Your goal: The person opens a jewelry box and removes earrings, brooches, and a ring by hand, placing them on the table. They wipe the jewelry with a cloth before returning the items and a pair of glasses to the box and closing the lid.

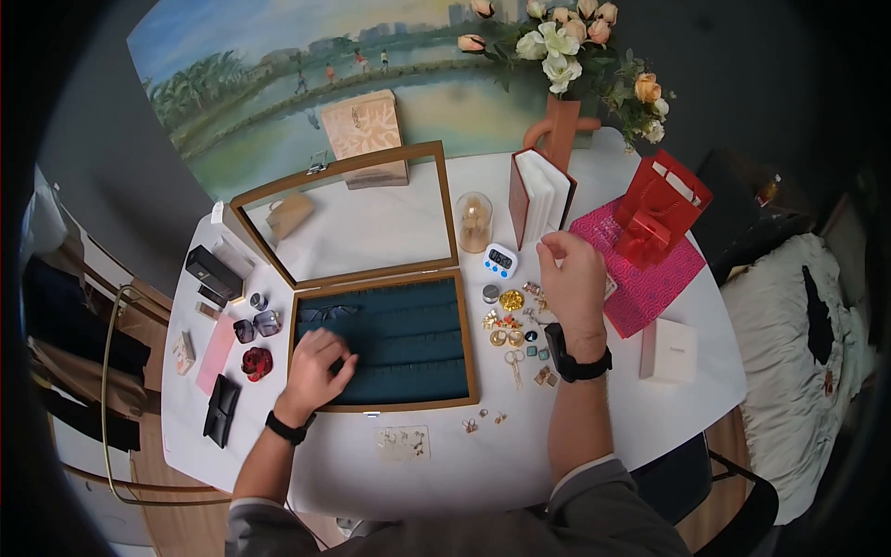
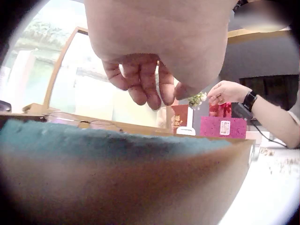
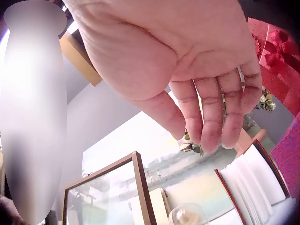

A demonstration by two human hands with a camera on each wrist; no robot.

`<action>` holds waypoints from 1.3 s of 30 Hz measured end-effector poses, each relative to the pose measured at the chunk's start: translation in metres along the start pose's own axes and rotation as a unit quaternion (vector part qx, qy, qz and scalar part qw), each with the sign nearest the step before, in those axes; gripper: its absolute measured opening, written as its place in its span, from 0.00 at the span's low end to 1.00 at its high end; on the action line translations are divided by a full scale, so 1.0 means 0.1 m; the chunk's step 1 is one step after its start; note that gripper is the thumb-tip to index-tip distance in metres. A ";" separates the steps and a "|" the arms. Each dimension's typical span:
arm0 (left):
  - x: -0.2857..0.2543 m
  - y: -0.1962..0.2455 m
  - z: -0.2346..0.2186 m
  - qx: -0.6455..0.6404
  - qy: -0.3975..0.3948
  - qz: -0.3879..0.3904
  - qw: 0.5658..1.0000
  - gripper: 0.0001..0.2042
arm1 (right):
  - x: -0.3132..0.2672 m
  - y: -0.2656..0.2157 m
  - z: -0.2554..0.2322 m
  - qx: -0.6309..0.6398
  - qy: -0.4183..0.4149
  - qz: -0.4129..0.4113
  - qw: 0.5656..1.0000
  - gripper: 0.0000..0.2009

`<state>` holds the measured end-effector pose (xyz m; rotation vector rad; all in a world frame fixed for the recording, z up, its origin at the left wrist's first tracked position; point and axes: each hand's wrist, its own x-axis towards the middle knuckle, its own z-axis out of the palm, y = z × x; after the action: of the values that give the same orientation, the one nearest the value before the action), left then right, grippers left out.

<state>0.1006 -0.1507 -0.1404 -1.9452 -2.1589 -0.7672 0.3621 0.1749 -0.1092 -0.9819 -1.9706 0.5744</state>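
Observation:
My left hand (image 1: 318,368) hovers over the left front of a wooden display case (image 1: 471,367) with a dark teal lining (image 1: 408,320). Its fingers bend loosely with nothing between them. A pair of eyeglasses (image 1: 329,313) lies in the case's back left row; the glass lid (image 1: 449,209) stands raised behind. My right hand (image 1: 574,283) is lifted above the right side of the table, near a standing red-covered book (image 1: 543,200). In the right wrist view its palm (image 3: 206,51) is bare and the fingers curve gently. Below and left of it lie several earrings and small jewellery pieces (image 1: 506,338).
A white timer (image 1: 500,261) and a glass dome (image 1: 474,223) stand right of the lid. Farther right are a red gift bag (image 1: 664,200), a pink sheet (image 1: 650,288) and a white box (image 1: 668,351). Sunglasses (image 1: 257,326) and a black case (image 1: 221,410) lie left; an earring card (image 1: 403,443) lies in front.

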 end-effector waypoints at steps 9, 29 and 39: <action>1.61 0.80 0.97 -0.032 -0.123 0.119 0.985 0.16 | 0.00 -0.01 0.05 0.010 0.005 -0.028 1.000 0.06; 1.59 0.68 1.37 -0.077 -0.172 0.083 0.979 0.08 | -0.03 -0.02 0.21 -0.004 -0.044 -0.017 0.999 0.07; 1.65 0.65 1.35 -0.074 -0.162 0.098 0.979 0.11 | 0.01 -0.02 0.14 0.010 -0.038 -0.001 0.999 0.06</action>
<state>0.1687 0.0595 -0.1686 -2.4677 -2.0778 -0.6277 0.3496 0.1742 -0.1150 -0.9574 -2.0289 0.6373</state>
